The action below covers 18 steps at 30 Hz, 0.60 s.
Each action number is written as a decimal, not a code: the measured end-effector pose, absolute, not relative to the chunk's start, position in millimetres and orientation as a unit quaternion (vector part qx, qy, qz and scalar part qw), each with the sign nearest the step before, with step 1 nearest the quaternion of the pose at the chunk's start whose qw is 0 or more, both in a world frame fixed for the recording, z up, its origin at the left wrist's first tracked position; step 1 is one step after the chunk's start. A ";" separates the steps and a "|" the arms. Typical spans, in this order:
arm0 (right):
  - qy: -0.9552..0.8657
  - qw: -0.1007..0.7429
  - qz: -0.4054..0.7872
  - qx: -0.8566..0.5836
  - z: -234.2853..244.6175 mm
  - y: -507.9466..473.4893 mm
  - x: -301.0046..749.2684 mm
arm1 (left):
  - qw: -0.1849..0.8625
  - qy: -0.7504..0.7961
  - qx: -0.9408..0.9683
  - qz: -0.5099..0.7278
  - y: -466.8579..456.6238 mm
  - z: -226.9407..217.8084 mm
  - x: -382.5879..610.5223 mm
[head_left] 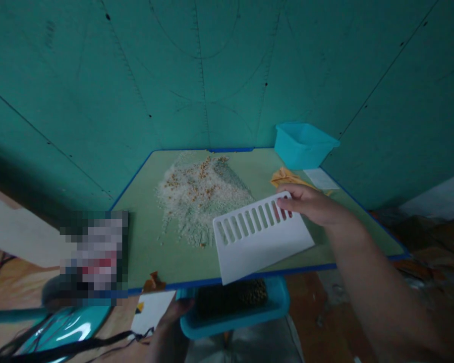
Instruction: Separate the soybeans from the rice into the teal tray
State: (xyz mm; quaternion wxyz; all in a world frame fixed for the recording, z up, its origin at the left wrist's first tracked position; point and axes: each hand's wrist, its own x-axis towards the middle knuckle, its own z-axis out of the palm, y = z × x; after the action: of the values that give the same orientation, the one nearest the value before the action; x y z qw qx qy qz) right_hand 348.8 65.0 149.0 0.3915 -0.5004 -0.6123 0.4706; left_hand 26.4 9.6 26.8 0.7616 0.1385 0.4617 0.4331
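My right hand (306, 201) grips a white slotted plastic scoop (259, 252) by its upper right corner, fingers closed round the edge. The scoop is tilted over the table's front edge. To its left spreads a heap of small white grains (196, 212) mixed with yellow-brown kernels. Below the edge, my left hand (170, 325) holds the left end of a blue plastic bin (236, 322), its thumb over the rim. Dark contents and some yellowish kernels lie inside the bin, which is above my lap.
A second blue bin (306, 148) stands at the table's back right, beside an orange cloth (285, 176) and a white sheet (321, 179). Green walls rise behind the blue-edged table (147, 262). At lower left are a turquoise round object (75, 327) and dark cables.
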 end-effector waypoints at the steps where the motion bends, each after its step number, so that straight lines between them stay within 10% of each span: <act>1: -0.601 0.420 0.457 -0.503 144.9 68.0 349.1 | 0.760 0.457 0.138 0.440 9.0 25.1 25.7; 8: -0.527 0.544 0.383 -0.529 127.1 84.3 341.8 | 0.731 0.468 0.148 0.474 8.1 25.5 24.5; 18: -0.558 0.496 0.377 -0.549 123.4 83.6 331.0 | 0.742 0.436 0.159 0.483 7.2 37.5 26.9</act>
State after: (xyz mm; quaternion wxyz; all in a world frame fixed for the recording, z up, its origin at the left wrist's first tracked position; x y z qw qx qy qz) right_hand 331.0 83.6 123.4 0.4958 -0.5487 -0.5578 0.3768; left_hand 26.9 7.2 37.5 0.7425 0.1590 0.4357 0.4834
